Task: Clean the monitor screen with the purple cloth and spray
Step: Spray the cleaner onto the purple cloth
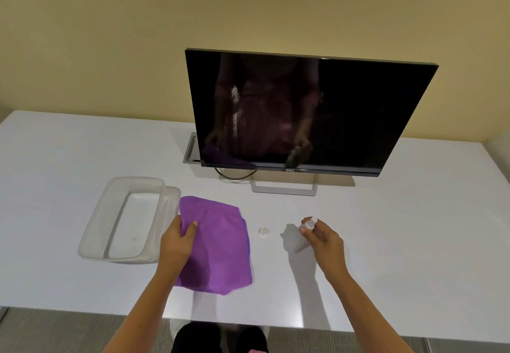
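Purple cloth [216, 245] gripped by left hand [176, 242]; right hand [323, 238] clasps spray bottle [306, 232]; monitor [303, 109] streaked, wiping outstanding.

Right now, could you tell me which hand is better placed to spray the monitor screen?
The right hand. It already grips the small spray bottle below the monitor, and the bottle's cap is off. The left hand is busy holding the purple cloth.
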Tool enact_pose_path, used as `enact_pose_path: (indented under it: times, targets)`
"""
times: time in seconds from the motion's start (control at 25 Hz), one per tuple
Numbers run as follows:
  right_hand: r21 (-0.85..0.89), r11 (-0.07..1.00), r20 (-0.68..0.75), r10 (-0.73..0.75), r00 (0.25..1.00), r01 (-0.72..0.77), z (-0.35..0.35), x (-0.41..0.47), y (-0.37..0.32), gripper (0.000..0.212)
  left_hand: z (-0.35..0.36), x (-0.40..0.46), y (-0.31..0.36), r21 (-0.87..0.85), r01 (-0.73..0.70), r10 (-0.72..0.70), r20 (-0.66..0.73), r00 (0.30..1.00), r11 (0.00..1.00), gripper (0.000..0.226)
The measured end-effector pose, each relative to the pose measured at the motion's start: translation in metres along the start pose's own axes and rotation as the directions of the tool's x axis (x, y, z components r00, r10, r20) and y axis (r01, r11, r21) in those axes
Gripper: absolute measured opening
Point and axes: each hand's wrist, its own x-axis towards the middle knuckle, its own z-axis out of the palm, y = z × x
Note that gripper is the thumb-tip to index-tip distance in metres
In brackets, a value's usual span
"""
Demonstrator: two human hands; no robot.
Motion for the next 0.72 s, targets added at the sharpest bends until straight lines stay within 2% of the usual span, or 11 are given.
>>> enact_pose_path:
  times: [0.16,0.28,0.4,0.52,0.6,0.72]
  targets:
    - [0.174,0.983,0.168,0.034,0.985,-0.063,-0.005,-0.002,-0.029,0.011,-0.006,-0.018,0.036,-0.012,-0.088,0.088,-0.006,0.996,0.996,0.051]
    - [0.289,0.950,0.321,0.023,0.947,-0.121,-0.007,-0.005,-0.057,0.025,-0.009,-0.027,0.065,0.005,-0.191,0.191,0.027,0.981,0.982,0.063]
    - [0.460,0.852,0.451,0.019,0.892,-0.251,-0.006,-0.010,-0.083,0.029,-0.010,-0.032,0.087,0.000,-0.292,0.292,0.042,0.956,0.956,0.058]
    - [0.650,0.640,0.542,-0.012,0.840,-0.410,-0.003,-0.016,-0.104,0.030,-0.012,-0.034,0.102,-0.041,-0.355,0.357,0.069,0.931,0.934,0.045]
    - [0.682,0.560,0.569,-0.002,0.822,-0.471,-0.002,-0.019,-0.113,0.032,-0.012,-0.034,0.111,-0.054,-0.380,0.383,0.075,0.921,0.923,0.035]
    - [0.701,0.492,0.604,-0.024,0.797,-0.516,-0.002,-0.024,-0.124,0.032,-0.010,-0.038,0.122,-0.036,-0.406,0.407,0.068,0.911,0.913,0.034]
